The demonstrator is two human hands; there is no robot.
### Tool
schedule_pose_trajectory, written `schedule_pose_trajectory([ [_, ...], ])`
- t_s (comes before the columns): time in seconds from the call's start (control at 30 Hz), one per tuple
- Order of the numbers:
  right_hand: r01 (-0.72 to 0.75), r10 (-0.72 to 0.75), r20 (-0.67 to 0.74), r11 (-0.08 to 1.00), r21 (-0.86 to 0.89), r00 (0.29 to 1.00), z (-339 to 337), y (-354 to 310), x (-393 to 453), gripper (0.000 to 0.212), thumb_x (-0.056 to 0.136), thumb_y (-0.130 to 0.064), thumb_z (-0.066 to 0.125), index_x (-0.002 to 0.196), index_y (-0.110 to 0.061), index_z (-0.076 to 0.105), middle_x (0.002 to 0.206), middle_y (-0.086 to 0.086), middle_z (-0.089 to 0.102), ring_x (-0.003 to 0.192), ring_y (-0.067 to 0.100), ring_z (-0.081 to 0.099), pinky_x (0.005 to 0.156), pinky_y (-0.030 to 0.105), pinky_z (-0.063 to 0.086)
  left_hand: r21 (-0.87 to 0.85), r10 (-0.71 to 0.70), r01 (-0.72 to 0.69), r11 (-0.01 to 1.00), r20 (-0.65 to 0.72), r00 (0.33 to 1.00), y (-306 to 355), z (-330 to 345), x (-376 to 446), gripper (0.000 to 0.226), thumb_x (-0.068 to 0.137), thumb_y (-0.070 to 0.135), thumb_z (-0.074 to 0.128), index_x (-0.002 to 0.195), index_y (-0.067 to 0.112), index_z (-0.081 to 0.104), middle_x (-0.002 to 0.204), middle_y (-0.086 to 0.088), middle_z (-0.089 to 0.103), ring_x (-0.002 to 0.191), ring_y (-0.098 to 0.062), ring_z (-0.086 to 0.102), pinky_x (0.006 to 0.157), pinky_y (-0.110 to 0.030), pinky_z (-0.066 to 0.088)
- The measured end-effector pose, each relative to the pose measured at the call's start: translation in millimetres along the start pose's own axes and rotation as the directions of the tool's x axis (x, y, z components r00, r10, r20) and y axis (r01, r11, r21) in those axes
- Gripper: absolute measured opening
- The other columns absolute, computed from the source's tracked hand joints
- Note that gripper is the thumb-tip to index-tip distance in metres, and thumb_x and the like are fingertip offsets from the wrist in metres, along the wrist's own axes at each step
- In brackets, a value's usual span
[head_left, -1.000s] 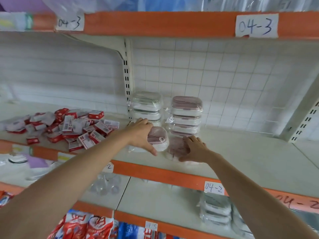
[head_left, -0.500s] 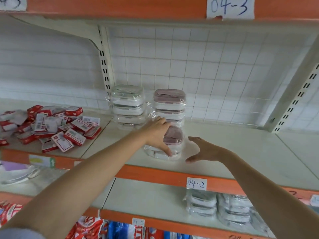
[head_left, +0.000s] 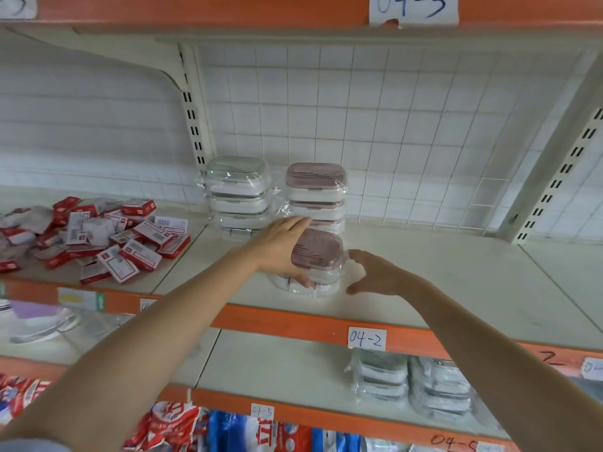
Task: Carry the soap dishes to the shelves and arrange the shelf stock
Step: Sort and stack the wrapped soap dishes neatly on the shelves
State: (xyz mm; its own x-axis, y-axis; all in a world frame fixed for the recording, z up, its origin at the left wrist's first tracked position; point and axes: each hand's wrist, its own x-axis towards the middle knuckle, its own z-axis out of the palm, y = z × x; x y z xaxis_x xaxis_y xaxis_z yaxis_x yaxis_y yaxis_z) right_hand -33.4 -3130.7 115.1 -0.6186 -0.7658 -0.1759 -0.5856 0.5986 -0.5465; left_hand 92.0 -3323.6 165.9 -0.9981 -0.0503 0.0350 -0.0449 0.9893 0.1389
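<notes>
- The left arm reaches forward and up from the lower left, forearm bare, and the left hand (head_left: 283,248) lies against the left side of a pink-lidded soap dish (head_left: 318,249).
- Its grip wraps that dish: the fingers stretch along the far upper edge and the thumb curls under the front, touching the wrapped dishes (head_left: 306,285) below.
- The right arm comes in from the lower right; the right hand (head_left: 378,272) sits just right of the same short stack.
- The right grip is spread, fingers relaxed and slightly bent, thumb pointing down toward the shelf (head_left: 440,272); I cannot tell whether the fingertips touch the plastic wrap.
- The held dish tops a low stack near the shelf's front edge, between the two hands.
- Just behind the left grip stand two taller stacks against the wire grid back: a clear-lidded stack (head_left: 238,197) on the left and a pink-lidded stack (head_left: 316,194) on the right.
- Well left of the left grip lies a loose heap of small red and white boxes (head_left: 98,233).
- The shelf's orange edge carries a label reading 04-2 (head_left: 366,338), below the right grip.
- On the lower shelf, under the right forearm, sit more wrapped dishes (head_left: 411,383).
</notes>
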Motion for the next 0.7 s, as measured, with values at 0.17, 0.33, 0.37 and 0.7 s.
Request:
schedule_pose_trajectory([
  [0.17,0.045,-0.049,0.032,0.993,0.112,0.998,-10,-9,-8,0.114,0.07,-0.037,0.081,0.152,-0.013,0.005,0.155,0.002,0.017,0.141,0.019,0.023,0.115,0.039,0.026,-0.191,-0.184,0.186,0.964,0.026,0.983,-34,7,-19,0.129,0.059,0.051,0.086,0.153,0.011,0.007,0.159,-0.004,0.012,0.146,-0.019,0.012,0.117,-0.03,0.014],
  [0.33,0.119,-0.106,-0.107,0.984,0.133,0.989,0,-26,-4,0.101,0.069,-0.041,0.081,0.147,-0.016,0.023,0.145,0.005,0.031,0.133,0.021,0.035,0.112,0.041,0.033,-0.477,-0.278,0.291,0.829,0.1,0.955,-35,27,-14,0.089,0.061,0.036,0.089,0.135,0.015,0.043,0.129,0.005,0.054,0.122,-0.013,0.051,0.097,-0.02,0.038],
  [0.37,0.116,-0.101,-0.113,0.984,0.137,0.988,1,-27,-2,0.095,0.07,-0.04,0.081,0.145,-0.015,0.029,0.143,0.005,0.036,0.13,0.022,0.039,0.11,0.041,0.036,-0.492,-0.281,0.285,0.823,0.084,0.956,-34,29,-13,0.08,0.064,0.031,0.089,0.13,0.015,0.047,0.123,0.007,0.056,0.115,-0.011,0.053,0.091,-0.018,0.038],
  [0.7,0.035,-0.046,0.056,0.983,0.181,0.997,-14,-39,6,0.07,0.081,-0.021,0.075,0.138,-0.014,0.036,0.129,0.002,0.051,0.113,0.018,0.051,0.098,0.029,0.04,-0.467,-0.303,0.28,0.839,0.026,0.953,-25,31,-15,0.061,0.068,0.027,0.086,0.12,0.015,0.058,0.116,0.001,0.064,0.109,-0.016,0.057,0.088,-0.023,0.043],
])
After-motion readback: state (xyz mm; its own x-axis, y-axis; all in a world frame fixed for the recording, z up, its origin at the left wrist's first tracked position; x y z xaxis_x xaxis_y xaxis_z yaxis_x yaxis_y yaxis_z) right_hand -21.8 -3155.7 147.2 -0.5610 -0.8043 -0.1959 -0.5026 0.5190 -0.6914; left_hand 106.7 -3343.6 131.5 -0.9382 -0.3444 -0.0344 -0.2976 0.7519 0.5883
